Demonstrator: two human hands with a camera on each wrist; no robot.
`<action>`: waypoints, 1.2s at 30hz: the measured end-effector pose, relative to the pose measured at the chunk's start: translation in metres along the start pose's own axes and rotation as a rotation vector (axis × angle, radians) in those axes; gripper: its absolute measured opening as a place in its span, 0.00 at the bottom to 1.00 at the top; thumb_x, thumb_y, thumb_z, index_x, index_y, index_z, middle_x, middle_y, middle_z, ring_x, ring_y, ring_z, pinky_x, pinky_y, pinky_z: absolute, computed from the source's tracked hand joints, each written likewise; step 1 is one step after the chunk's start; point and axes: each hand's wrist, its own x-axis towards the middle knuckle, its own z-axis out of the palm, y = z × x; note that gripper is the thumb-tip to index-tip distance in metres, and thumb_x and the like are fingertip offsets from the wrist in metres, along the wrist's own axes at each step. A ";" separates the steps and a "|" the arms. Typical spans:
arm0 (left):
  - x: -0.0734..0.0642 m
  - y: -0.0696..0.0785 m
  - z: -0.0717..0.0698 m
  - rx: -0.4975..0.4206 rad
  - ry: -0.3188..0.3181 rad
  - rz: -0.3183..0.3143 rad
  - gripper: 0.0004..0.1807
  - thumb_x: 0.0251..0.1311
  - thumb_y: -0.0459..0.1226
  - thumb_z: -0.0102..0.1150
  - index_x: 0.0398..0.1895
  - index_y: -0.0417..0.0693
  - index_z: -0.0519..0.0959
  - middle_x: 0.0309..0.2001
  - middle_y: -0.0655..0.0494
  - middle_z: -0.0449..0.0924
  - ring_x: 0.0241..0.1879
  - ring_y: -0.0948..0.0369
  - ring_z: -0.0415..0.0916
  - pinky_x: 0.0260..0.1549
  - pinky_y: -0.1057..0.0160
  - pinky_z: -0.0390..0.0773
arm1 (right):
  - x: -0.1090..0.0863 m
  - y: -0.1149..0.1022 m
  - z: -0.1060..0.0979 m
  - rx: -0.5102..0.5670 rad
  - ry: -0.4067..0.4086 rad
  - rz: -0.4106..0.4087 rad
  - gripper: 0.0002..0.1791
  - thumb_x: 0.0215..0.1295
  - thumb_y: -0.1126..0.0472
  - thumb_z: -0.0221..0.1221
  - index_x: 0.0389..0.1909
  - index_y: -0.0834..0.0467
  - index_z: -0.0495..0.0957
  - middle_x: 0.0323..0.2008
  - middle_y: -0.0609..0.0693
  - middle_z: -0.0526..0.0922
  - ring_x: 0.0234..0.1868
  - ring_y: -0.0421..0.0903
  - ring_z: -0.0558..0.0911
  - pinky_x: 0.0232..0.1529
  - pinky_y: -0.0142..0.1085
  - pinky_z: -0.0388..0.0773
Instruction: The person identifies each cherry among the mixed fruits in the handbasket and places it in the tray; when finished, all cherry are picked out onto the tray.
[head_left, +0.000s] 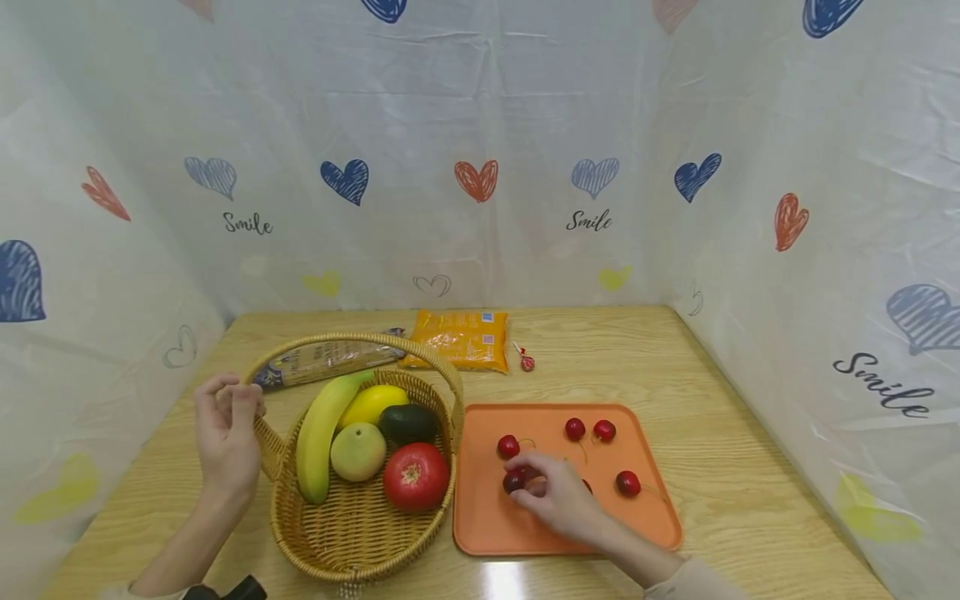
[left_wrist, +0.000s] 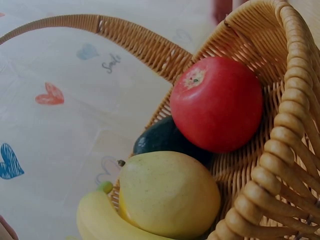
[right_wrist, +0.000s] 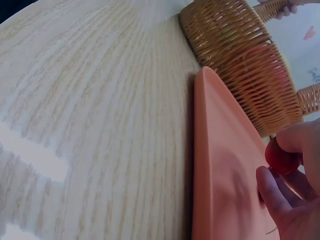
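My left hand (head_left: 229,433) grips the handle of the wicker basket (head_left: 352,542) on its left side. Inside the basket lie a banana (head_left: 318,442), a yellow lemon-like fruit (head_left: 375,405), a dark green avocado (head_left: 408,423), a pale green round fruit (head_left: 358,452) and a large red fruit (left_wrist: 220,105). Over the orange tray (head_left: 480,525), my right hand (head_left: 561,500) pinches a dark red cherry (right_wrist: 282,157) between thumb and fingers. Around that hand on the tray are more cherries, one (head_left: 508,447) just behind it and another (head_left: 627,483) to the right; one is partly hidden by the hand.
Behind the basket lie a long clear packet (head_left: 330,360) and an orange bag (head_left: 461,340). A wrapped lollipop (head_left: 527,362) rests right of the bag. The tray stands close against the basket's right side. A white curtain (head_left: 405,250) with printed hearts encloses the wooden table (head_left: 600,354).
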 end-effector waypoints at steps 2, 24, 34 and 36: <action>0.000 0.000 0.000 0.005 0.001 -0.005 0.03 0.88 0.39 0.49 0.55 0.59 0.71 0.39 0.69 0.80 0.40 0.70 0.75 0.45 0.80 0.75 | 0.000 0.002 0.002 -0.016 0.000 -0.004 0.17 0.68 0.73 0.69 0.56 0.71 0.82 0.53 0.67 0.89 0.49 0.46 0.89 0.49 0.32 0.90; 0.000 0.000 0.000 0.005 0.000 0.008 0.03 0.88 0.38 0.50 0.55 0.57 0.71 0.38 0.69 0.80 0.39 0.70 0.75 0.44 0.79 0.75 | -0.005 0.011 0.015 -0.059 -0.009 -0.001 0.17 0.62 0.75 0.70 0.53 0.67 0.84 0.49 0.61 0.89 0.39 0.39 0.85 0.41 0.28 0.84; 0.000 0.000 -0.001 0.020 -0.001 -0.001 0.02 0.88 0.40 0.51 0.55 0.57 0.71 0.38 0.69 0.80 0.39 0.70 0.75 0.45 0.80 0.75 | -0.005 0.013 0.017 -0.081 -0.008 -0.001 0.17 0.62 0.74 0.71 0.53 0.66 0.85 0.48 0.59 0.90 0.38 0.36 0.85 0.40 0.28 0.85; 0.000 0.001 -0.001 0.021 -0.001 -0.001 0.03 0.88 0.41 0.51 0.56 0.56 0.71 0.38 0.69 0.80 0.39 0.70 0.76 0.45 0.80 0.75 | -0.004 0.013 0.017 -0.084 -0.014 -0.002 0.17 0.63 0.73 0.72 0.53 0.66 0.85 0.48 0.58 0.90 0.39 0.33 0.84 0.40 0.28 0.85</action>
